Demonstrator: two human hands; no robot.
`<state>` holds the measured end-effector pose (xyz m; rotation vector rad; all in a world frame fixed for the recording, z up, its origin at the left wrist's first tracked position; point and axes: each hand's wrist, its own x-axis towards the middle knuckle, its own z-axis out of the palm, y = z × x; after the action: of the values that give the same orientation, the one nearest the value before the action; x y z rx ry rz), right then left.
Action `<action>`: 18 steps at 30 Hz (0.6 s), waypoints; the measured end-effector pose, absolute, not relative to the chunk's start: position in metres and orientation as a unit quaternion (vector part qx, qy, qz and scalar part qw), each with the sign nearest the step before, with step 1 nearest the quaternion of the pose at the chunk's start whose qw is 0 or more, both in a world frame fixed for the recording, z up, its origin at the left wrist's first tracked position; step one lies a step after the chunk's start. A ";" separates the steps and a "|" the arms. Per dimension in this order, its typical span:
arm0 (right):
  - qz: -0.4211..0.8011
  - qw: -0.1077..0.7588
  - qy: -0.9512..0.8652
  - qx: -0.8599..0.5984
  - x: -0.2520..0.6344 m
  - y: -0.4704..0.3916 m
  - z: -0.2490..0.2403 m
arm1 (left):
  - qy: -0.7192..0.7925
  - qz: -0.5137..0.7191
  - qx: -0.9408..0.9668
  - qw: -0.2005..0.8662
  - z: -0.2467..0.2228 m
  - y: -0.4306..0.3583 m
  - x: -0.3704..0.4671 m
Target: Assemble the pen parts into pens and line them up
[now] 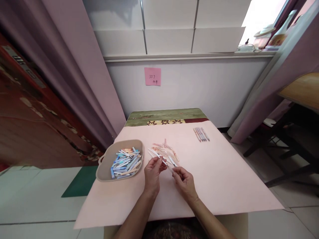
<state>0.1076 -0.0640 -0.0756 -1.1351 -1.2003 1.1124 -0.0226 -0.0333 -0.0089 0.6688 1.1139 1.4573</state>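
Observation:
Near the middle of the pink-covered table (219,186), my left hand (153,174) pinches a slim white pen part (163,161). My right hand (184,184) is just to the right, its fingers closed on a translucent pen piece (171,169) whose end points toward the left hand. Just beyond the hands lies a loose pile of clear and pinkish pen barrels (171,151), with white sticks beside it. To the left stands a beige basket (106,166) holding many blue, white and tan pen parts (127,162). Several pens (201,134) lie side by side at the far right.
The table's far end shows a green wood-look strip (171,114) against the white wall, where a pink note (153,76) is stuck. Purple curtains hang on both sides. A dark chair (294,142) and a wooden tabletop (302,91) stand to the right.

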 end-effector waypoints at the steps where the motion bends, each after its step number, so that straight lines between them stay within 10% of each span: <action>1: 0.476 0.544 -0.501 -0.475 0.107 -0.064 -0.076 | 0.472 0.618 0.287 0.559 -0.009 -0.033 -0.023; 18: 0.508 0.578 -0.468 -0.434 0.105 -0.061 -0.071 | 0.414 0.536 0.378 0.631 -0.029 -0.050 -0.021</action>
<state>0.1053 -0.0612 -0.0707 -1.0162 -1.0939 1.1885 -0.0214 -0.0496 -0.0286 0.8645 0.9483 1.2261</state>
